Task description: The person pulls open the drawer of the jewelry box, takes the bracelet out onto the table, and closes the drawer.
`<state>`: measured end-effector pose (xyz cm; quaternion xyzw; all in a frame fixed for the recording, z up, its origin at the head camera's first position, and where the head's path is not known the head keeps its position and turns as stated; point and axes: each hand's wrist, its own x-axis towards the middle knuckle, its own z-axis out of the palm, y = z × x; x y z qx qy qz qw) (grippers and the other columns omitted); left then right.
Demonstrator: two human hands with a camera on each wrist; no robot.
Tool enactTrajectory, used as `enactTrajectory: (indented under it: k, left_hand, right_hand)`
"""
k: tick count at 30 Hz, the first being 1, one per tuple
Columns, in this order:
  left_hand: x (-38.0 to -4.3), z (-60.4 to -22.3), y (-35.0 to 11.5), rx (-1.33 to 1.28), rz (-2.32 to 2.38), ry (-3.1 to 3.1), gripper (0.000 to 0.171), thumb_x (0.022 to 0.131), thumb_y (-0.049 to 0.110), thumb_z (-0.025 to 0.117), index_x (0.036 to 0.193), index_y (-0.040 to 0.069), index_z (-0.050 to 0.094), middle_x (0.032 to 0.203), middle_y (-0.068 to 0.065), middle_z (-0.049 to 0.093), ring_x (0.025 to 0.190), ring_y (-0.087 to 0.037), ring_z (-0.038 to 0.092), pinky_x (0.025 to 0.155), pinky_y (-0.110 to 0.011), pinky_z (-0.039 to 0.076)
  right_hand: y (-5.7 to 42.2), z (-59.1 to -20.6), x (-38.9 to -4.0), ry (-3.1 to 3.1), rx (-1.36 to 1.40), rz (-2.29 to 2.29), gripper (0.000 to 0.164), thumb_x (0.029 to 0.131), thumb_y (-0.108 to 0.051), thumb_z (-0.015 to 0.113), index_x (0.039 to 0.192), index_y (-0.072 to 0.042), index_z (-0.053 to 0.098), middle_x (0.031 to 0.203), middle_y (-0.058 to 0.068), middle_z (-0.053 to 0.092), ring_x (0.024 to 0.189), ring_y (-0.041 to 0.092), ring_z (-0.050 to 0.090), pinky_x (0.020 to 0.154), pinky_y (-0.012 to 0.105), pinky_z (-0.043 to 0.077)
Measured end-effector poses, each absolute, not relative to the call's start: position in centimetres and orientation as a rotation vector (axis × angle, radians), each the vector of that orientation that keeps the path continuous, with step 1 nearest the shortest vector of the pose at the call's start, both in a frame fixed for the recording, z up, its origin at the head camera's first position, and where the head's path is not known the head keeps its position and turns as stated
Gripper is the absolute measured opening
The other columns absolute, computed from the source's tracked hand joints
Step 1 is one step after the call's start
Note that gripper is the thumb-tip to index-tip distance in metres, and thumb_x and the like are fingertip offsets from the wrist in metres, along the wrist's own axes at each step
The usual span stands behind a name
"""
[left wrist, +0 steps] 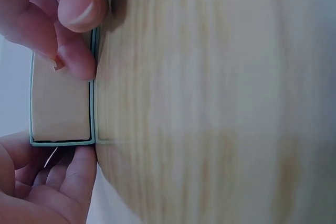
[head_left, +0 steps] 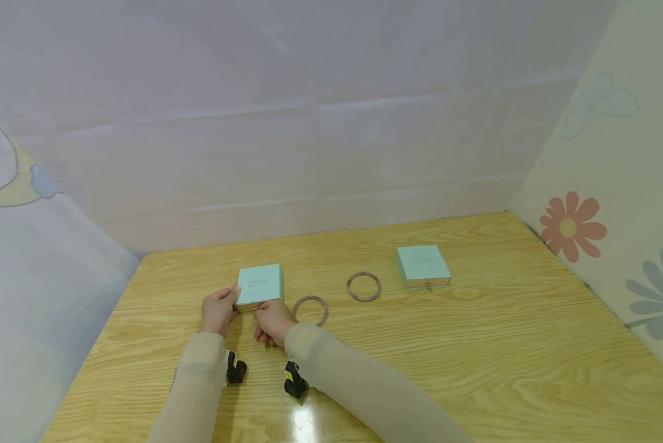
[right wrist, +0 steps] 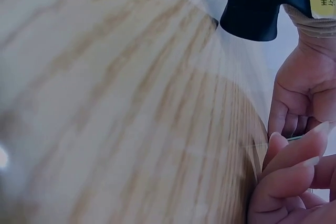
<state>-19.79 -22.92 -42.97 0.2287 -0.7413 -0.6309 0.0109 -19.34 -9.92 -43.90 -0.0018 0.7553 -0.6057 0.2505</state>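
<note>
A square mint-green jewelry box [head_left: 260, 284] with faint lettering on its lid lies at the left of the table. My left hand [head_left: 219, 309] grips its left side, thumb near the top edge. At the box's front, my right hand [head_left: 273, 320] has curled fingers, and thumb and forefinger pinch what looks like a small pull tab, mostly hidden by the fingertips. The left wrist view shows a beige drawer front [left wrist: 60, 111] flush inside the green sleeve. Just right of my right hand lies a brownish bangle [head_left: 326, 306]; a second bangle [head_left: 379, 287] lies farther right.
Another mint-green box [head_left: 423, 263] sits at the back right, with a small orange tab [head_left: 428, 283] on its front. The wooden table [head_left: 475, 357] meets a pale fabric backdrop [head_left: 309, 154] behind. Black wrist cameras [head_left: 236, 369] are strapped to both wrists.
</note>
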Motion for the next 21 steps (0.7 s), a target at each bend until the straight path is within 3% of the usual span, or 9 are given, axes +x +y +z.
enactTrajectory:
  k: [6,15,21]
  left_hand:
    - [-19.8,-43.1,-23.1,0.715,-1.989,-2.311,0.045,0.104,0.015,0.047,0.140,-0.011,0.042,0.147,-0.029,0.035,0.135,-0.036,0.035,0.107,-0.048,0.036]
    - [-19.8,-43.1,-23.0,0.761,-1.988,-2.275,0.044,0.103,0.014,0.048,0.140,-0.010,0.043,0.148,-0.028,0.034,0.135,-0.036,0.034,0.107,-0.048,0.037]
    - [-19.6,-43.1,-22.9,0.763,-2.043,-2.236,0.045,0.104,0.015,0.047,0.141,-0.010,0.041,0.149,-0.029,0.033,0.137,-0.038,0.033,0.109,-0.046,0.034]
  right_hand:
    - [-9.6,-43.7,-18.9,2.036,-0.031,-1.675,0.023,0.102,-0.013,0.049,0.117,-0.004,0.063,0.054,0.004,0.052,0.039,0.010,0.044,0.037,0.020,0.035]
    - [-8.7,-43.4,-18.6,2.021,-0.051,-1.703,0.030,0.101,-0.010,0.048,0.127,-0.002,0.059,0.054,0.003,0.053,0.039,0.009,0.044,0.037,0.019,0.035]
    - [-8.0,-43.5,-19.0,2.053,-0.056,-1.671,0.028,0.100,-0.011,0.049,0.122,-0.002,0.064,0.055,0.003,0.054,0.039,0.008,0.044,0.036,0.018,0.035]
